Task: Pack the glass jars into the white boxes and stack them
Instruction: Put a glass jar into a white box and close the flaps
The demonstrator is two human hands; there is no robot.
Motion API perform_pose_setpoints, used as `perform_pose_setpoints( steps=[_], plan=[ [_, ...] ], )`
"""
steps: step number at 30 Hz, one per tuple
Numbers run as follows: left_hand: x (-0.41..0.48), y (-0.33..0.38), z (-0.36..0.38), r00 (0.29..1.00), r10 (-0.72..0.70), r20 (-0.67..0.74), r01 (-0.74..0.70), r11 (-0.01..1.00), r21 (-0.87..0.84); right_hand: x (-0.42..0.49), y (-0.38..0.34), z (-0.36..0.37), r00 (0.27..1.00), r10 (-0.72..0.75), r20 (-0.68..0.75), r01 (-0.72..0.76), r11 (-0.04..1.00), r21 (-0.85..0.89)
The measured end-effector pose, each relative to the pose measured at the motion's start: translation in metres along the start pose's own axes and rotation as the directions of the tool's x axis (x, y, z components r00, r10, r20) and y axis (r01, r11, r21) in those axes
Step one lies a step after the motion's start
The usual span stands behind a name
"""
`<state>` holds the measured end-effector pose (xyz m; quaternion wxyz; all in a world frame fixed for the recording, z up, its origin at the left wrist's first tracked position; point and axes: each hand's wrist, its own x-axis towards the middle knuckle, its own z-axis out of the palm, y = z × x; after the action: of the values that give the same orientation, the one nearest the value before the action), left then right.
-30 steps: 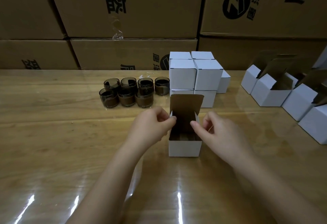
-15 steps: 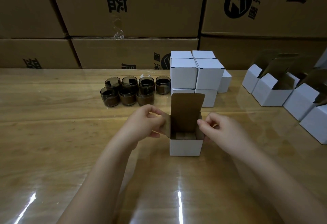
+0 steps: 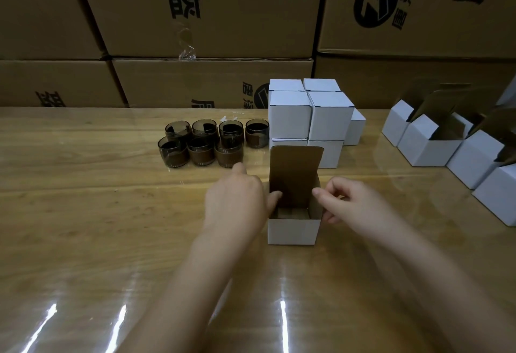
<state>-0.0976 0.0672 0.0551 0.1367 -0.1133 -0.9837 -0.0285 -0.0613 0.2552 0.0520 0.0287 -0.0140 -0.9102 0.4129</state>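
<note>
An open white box (image 3: 293, 231) stands in the middle of the table, its brown lid flap upright at the back. Only brown cardboard shows inside it. My right hand (image 3: 353, 203) pinches the box's right side flap between thumb and forefinger. My left hand (image 3: 234, 199) is at the box's left side, thumb touching the rim, fingers stretched toward the jars and holding nothing. Several dark glass jars (image 3: 212, 144) with brown bands stand in two rows just beyond my left hand. A stack of closed white boxes (image 3: 310, 118) rises behind the open box.
Several open white boxes (image 3: 435, 146) with raised flaps line the right side of the table. Large brown cartons (image 3: 212, 17) form a wall along the table's far edge. The wooden table (image 3: 83, 213) has a glossy film over it.
My left hand has let go of the left flap and moved up and back toward the jars. My right hand keeps its pinch on the right flap.
</note>
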Motion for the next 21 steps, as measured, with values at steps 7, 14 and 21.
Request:
perform_pose_setpoints(
  steps=[7, 14, 21],
  plan=[
    [0.006, -0.001, 0.014, 0.992, -0.011, 0.128, 0.026, 0.992, -0.12, 0.002, 0.0, -0.003, 0.999, 0.029, 0.046, -0.031, 0.999, 0.043],
    [0.01, -0.008, 0.02, 0.956, -0.014, 0.293, 0.185, 0.803, -0.567, 0.003, 0.002, -0.004, 0.997, 0.024, 0.077, -0.029, 0.997, 0.073],
    [0.002, 0.007, 0.017, 0.995, 0.009, 0.099, 0.006, 0.988, -0.157, 0.003, 0.004, -0.004, 0.996, 0.006, 0.089, -0.012, 0.998, 0.067]
  ],
)
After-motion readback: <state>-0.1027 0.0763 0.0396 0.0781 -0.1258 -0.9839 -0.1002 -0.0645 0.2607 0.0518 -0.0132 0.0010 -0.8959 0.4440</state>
